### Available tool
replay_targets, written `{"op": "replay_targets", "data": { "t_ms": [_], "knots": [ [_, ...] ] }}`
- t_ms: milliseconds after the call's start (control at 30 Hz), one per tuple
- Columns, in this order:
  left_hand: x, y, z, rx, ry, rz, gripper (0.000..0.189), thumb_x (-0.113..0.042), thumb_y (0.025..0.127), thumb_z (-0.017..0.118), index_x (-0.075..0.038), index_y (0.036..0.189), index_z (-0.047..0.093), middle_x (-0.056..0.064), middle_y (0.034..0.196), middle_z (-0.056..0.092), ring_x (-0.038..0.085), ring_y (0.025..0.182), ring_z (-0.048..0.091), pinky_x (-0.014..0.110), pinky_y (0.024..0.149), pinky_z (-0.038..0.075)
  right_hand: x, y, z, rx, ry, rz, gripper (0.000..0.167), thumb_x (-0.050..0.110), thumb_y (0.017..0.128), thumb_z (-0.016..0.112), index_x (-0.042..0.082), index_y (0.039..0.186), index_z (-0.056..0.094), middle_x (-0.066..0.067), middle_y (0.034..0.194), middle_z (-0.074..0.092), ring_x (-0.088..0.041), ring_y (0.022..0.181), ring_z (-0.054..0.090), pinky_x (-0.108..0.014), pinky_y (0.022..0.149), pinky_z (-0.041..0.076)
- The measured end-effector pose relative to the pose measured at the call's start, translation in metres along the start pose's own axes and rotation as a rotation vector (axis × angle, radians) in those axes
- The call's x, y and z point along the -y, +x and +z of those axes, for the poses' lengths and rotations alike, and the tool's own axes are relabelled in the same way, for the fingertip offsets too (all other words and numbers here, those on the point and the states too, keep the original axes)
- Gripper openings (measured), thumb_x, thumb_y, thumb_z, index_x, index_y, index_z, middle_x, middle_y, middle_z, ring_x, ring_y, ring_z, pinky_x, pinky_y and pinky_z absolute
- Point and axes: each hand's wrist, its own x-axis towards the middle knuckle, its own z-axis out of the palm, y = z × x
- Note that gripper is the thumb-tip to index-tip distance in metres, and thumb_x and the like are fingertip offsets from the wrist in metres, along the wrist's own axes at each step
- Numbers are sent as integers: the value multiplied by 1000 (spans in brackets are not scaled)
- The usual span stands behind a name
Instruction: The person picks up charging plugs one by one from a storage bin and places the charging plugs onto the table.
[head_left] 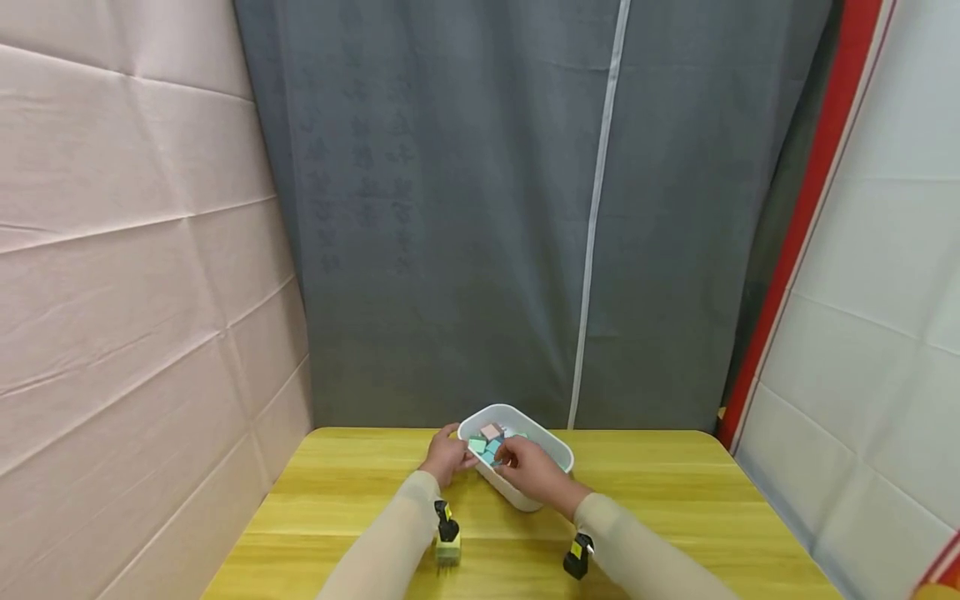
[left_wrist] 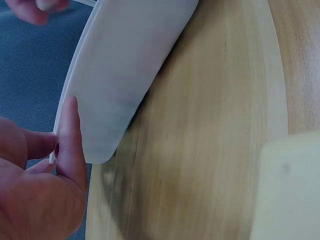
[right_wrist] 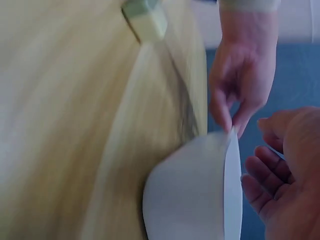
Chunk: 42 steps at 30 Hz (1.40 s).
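A white plastic bin [head_left: 558, 450] stands tilted to the view on the table, with several small pastel blocks inside, among them a pink block [head_left: 492, 431] and a green block [head_left: 477, 445]. My left hand [head_left: 446, 457] pinches the bin's rim at its left end, thumb and fingers on either side of it in the left wrist view. My right hand [head_left: 531, 468] reaches over the near rim, fingertips bent down at the blue blocks [head_left: 493, 447]. In the right wrist view its fingers [right_wrist: 267, 170] curl beside the rim; I cannot tell whether the fingertips hold a block.
A small green-and-cream block piece [right_wrist: 146, 22] sits on the wooden table [head_left: 360, 492], near my left forearm. Behind the table hangs a grey curtain [head_left: 450, 250]. Pale cloth [head_left: 150, 292] lines the left side, and a white panel [head_left: 862, 333] the right.
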Motion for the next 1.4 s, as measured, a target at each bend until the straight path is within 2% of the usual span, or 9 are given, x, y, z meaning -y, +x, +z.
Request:
{"op": "replay_targets", "data": {
  "t_ms": [233, 367, 500, 600, 733, 867, 1000, 1133, 1400],
  "knots": [
    [-1, -2, 0, -6, 7, -14, 63, 7, 107, 50, 3, 168, 35, 30, 114, 66, 18, 78, 72, 32, 79, 70, -17, 21, -3, 77, -56, 71, 19, 8, 101, 80, 2, 117, 72, -9, 108, 65, -18, 93, 58, -34, 81, 57],
    [-4, -5, 0, -5, 12, -3, 63, 6, 107, 50, 4, 168, 34, 29, 115, 65, 17, 78, 72, 31, 79, 69, -16, 30, -4, 118, -157, 7, 25, 2, 99, 79, 0, 122, 72, -16, 116, 68, -23, 97, 62, -42, 89, 60],
    [-4, -6, 0, -8, 12, 2, 63, 6, 107, 51, 4, 168, 34, 27, 113, 65, 17, 78, 72, 32, 81, 69, -14, 41, -2, 168, -270, -47, 34, 1, 96, 81, 0, 129, 72, -19, 132, 70, -33, 120, 67, -49, 108, 59],
    [-2, -4, 0, -12, 8, -6, 63, 5, 108, 51, 3, 168, 34, 24, 109, 65, 16, 78, 72, 32, 84, 69, -14, 49, 1, 211, -361, -53, 41, 8, 94, 86, 6, 133, 74, -13, 138, 70, -28, 126, 66, -46, 115, 56],
    [-3, -3, 1, -13, -2, -7, 62, 5, 109, 51, 3, 168, 34, 25, 111, 66, 16, 79, 74, 34, 85, 69, -17, 58, 6, 263, -454, -50, 48, 13, 90, 92, 15, 135, 75, -5, 130, 71, -16, 106, 61, -37, 109, 59],
    [-4, -4, 2, -16, 3, -11, 62, 5, 109, 51, 3, 169, 34, 28, 119, 66, 17, 82, 75, 35, 85, 69, -18, 65, 10, 297, -501, -81, 50, 11, 87, 95, 18, 133, 76, -2, 124, 70, -14, 105, 60, -37, 109, 59],
    [-6, -7, 2, -14, 10, -8, 63, 5, 108, 51, 3, 169, 33, 32, 125, 65, 20, 86, 76, 39, 90, 69, -18, 67, 14, 313, -534, -107, 48, 7, 88, 92, 20, 132, 77, 0, 123, 69, -15, 109, 61, -39, 115, 56],
    [-7, -9, 2, -7, 2, 0, 63, 6, 108, 51, 4, 168, 34, 31, 122, 65, 20, 85, 75, 43, 94, 68, -18, 69, 16, 319, -557, -100, 45, 5, 91, 89, 22, 131, 77, 0, 121, 68, -18, 115, 64, -42, 118, 55],
    [-4, -4, 1, -2, -27, 11, 63, 9, 106, 50, 6, 167, 34, 29, 115, 65, 18, 80, 75, 41, 89, 69, -13, 71, 19, 349, -587, -69, 45, -1, 92, 85, 23, 129, 77, -3, 132, 70, -30, 142, 61, -48, 124, 48]
  ]
}}
